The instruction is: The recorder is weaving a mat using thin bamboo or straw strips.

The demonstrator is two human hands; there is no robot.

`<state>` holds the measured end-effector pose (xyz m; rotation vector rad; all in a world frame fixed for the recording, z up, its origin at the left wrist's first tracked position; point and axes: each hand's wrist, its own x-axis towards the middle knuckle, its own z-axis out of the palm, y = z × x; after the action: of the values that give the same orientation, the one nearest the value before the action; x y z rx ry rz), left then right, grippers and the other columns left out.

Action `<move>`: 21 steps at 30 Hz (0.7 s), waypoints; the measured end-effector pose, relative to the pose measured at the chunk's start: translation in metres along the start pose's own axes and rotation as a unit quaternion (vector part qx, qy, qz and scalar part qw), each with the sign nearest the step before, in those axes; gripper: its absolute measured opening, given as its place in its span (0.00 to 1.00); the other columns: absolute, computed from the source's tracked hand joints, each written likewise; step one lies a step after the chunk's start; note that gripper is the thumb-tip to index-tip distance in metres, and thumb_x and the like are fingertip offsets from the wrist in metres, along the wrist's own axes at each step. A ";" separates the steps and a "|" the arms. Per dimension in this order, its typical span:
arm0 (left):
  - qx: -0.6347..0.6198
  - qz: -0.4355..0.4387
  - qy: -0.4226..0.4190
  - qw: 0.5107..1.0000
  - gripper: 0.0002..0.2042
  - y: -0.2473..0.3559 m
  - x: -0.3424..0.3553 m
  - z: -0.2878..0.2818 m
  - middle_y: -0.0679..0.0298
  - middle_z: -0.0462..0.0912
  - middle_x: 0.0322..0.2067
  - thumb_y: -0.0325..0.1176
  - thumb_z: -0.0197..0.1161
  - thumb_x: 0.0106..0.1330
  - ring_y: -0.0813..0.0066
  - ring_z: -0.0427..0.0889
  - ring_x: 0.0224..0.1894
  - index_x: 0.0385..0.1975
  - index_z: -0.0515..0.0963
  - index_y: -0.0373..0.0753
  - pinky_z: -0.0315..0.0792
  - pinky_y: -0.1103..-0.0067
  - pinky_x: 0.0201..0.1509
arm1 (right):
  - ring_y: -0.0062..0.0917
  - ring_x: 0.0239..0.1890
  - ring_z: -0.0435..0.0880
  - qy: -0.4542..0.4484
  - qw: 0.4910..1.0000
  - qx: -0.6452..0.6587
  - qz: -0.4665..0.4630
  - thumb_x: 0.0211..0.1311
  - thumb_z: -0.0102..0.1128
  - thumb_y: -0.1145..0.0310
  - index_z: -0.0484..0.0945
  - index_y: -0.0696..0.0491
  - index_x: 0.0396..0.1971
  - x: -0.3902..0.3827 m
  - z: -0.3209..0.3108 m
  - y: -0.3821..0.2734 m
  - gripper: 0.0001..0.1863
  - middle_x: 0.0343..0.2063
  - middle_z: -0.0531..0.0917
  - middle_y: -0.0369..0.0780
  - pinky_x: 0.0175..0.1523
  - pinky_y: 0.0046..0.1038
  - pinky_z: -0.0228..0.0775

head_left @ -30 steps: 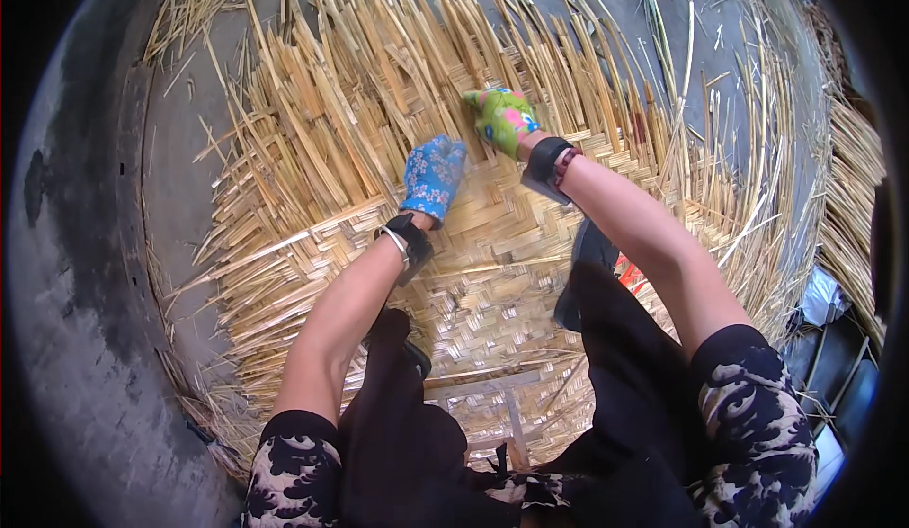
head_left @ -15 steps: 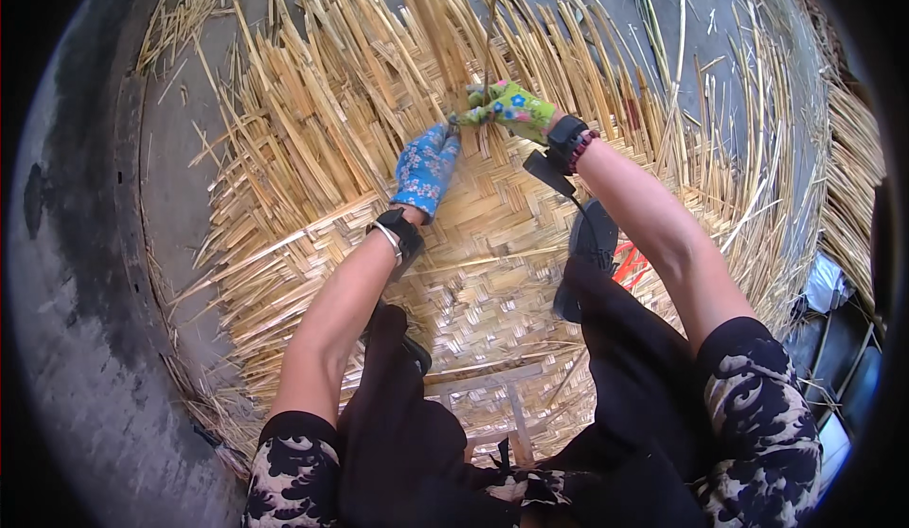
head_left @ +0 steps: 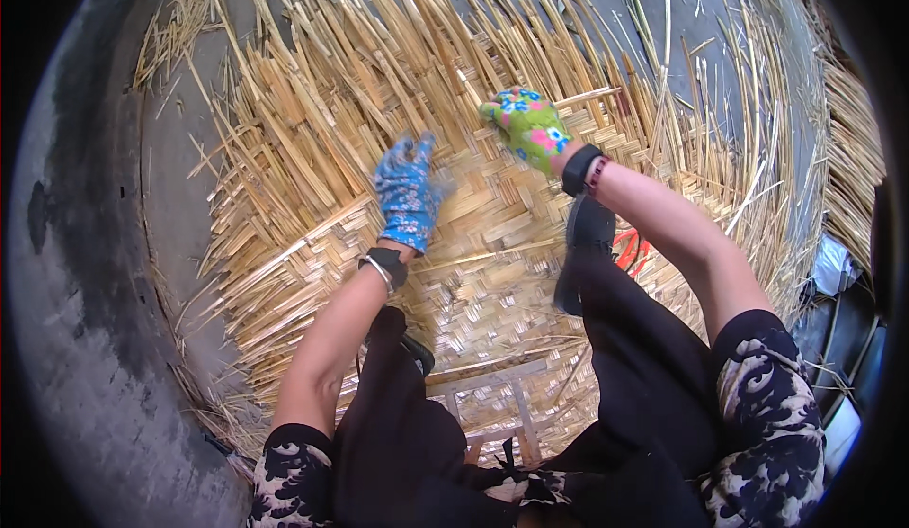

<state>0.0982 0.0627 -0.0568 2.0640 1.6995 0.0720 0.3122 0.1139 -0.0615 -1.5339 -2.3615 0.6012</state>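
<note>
A large woven reed mat [head_left: 492, 234] spreads beneath my hands, its herringbone weave ending in long loose reed strips [head_left: 312, 121] that fan out at the far side. My left hand [head_left: 407, 192], in a blue flowered glove, hovers over the weave with fingers apart, partly blurred and holding nothing. To its right, my right hand [head_left: 528, 130], in a green flowered glove, is closed at the line where weave meets loose strips. A pale reed strip [head_left: 589, 97] runs out sideways from this fist, across the upright strips; its other end is hidden by the glove.
My shoes [head_left: 589, 234] rest on the mat, with something red-orange [head_left: 632, 250] beside the right one. A bundle of reeds [head_left: 852, 159] lies at the far right. Grey concrete [head_left: 95, 367] is on the left. Loose straws are scattered around the mat's edges.
My hands have moved apart: the left back toward me and slightly left, the right a little to the right. The blurred upright strip between them is gone from there; a pale strip now lies sideways by the right hand.
</note>
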 end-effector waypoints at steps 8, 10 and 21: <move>0.071 0.026 -0.115 0.990 0.34 0.004 -0.001 -0.002 0.53 0.62 0.53 0.47 0.63 0.46 0.54 0.63 0.52 0.57 0.60 0.51 0.57 0.62 0.53 | 0.38 0.30 0.80 -0.209 0.971 -0.084 0.074 0.46 0.51 0.67 0.79 0.51 0.25 0.022 0.022 0.000 0.09 0.28 0.80 0.45 0.33 0.35 0.70; 0.092 0.047 -0.154 0.983 0.36 0.010 -0.001 -0.009 0.51 0.60 0.55 0.50 0.61 0.47 0.50 0.60 0.55 0.57 0.58 0.45 0.55 0.59 0.55 | 0.37 0.31 0.80 -0.196 0.969 -0.125 0.084 0.45 0.52 0.64 0.80 0.49 0.25 0.020 0.021 -0.005 0.09 0.26 0.80 0.44 0.33 0.35 0.70; -0.138 0.149 -0.353 0.913 0.18 0.078 0.070 -0.219 0.56 0.76 0.42 0.34 0.60 0.56 0.71 0.73 0.47 0.45 0.71 0.35 0.69 0.80 0.50 | 0.38 0.27 0.78 -0.067 0.990 -0.023 0.118 0.42 0.58 0.60 0.79 0.49 0.22 -0.028 -0.052 0.042 0.09 0.23 0.79 0.43 0.32 0.36 0.69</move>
<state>0.1149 0.1876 0.1504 1.8038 0.8766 -0.2889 0.3793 0.1135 -0.0357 -1.8659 -2.3204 0.7260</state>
